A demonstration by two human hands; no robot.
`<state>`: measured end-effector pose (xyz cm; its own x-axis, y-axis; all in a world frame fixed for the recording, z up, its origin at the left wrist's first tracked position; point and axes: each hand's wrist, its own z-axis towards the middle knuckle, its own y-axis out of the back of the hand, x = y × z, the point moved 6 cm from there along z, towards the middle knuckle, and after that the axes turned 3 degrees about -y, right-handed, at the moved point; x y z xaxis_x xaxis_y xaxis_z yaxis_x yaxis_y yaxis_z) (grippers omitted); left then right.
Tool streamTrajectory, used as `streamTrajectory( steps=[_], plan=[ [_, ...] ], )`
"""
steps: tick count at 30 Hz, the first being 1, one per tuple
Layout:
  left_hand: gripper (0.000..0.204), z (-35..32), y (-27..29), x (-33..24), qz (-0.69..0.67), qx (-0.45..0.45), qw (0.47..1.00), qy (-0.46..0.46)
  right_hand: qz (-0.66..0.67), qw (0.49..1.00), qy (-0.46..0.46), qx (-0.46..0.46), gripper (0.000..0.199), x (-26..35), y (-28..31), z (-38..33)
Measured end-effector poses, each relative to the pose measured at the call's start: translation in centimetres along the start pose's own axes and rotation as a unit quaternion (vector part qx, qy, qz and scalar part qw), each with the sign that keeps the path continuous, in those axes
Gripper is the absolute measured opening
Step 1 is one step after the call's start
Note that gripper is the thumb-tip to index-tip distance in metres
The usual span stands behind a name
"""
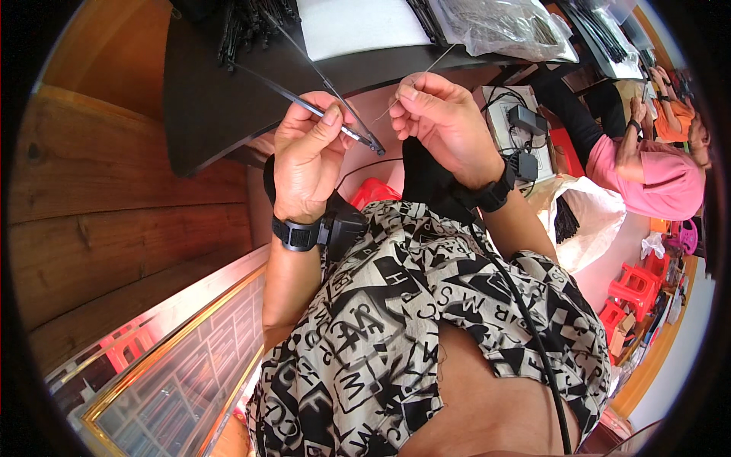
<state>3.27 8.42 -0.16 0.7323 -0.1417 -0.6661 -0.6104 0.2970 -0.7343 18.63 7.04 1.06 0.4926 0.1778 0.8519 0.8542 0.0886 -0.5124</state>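
My left hand point(308, 152) is closed on one arm of a thin black V-shaped rod piece point(366, 131), pinched between thumb and fingers. The piece's two slim arms meet at a pointed end between my hands and spread toward the table. To the right, my right hand point(442, 126) pinches a thin metal wire point(435, 62), which sticks out above the fingers and below them near the joined end. I cannot tell whether the wire touches the rod piece. Both hands are held just in front of the table's near edge.
On the dark table point(202, 114) lie a bundle of black rods point(244, 30), a white sheet point(365, 30) and a clear plastic bag point(506, 30). Black adapters point(527, 119) with cables and a white sack point(605, 202) stand at right. A person in pink point(670, 183) sits beyond; wooden boards point(129, 175) stand left.
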Motion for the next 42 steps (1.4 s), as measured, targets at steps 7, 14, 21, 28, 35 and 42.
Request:
streamTrajectory(
  steps=[7,14,21,28,35,42],
  plan=[
    [0.01,0.0,0.0,0.2,-0.02,0.019,1.0,-0.004,0.078,0.994,-0.057,0.058,0.012,-1.2,-0.4,0.3],
    [0.011,-0.1,-0.1,0.2,-0.023,0.038,0.999,-0.007,0.098,0.989,-0.077,0.075,0.012,-1.8,-0.6,0.4],
    [0.009,-0.3,-0.3,0.2,-0.032,0.032,0.999,-0.004,0.118,0.986,-0.085,0.083,0.011,-2.3,-0.8,0.4],
    [0.01,-0.2,-0.6,0.4,-0.138,0.069,0.988,-0.002,0.18,0.975,-0.09,0.092,0.011,-3.0,-1.3,0.4],
    [0.012,-0.5,0.3,0.1,0.044,-0.035,0.996,0.067,-0.14,0.989,0.045,0.007,0.01,1.0,-0.9,0.0],
    [0.013,-1.5,-1.0,1.3,0.251,-0.036,0.96,0.116,-0.248,0.969,-0.009,0.004,0.012,1.4,-1.6,0.8]
  ],
)
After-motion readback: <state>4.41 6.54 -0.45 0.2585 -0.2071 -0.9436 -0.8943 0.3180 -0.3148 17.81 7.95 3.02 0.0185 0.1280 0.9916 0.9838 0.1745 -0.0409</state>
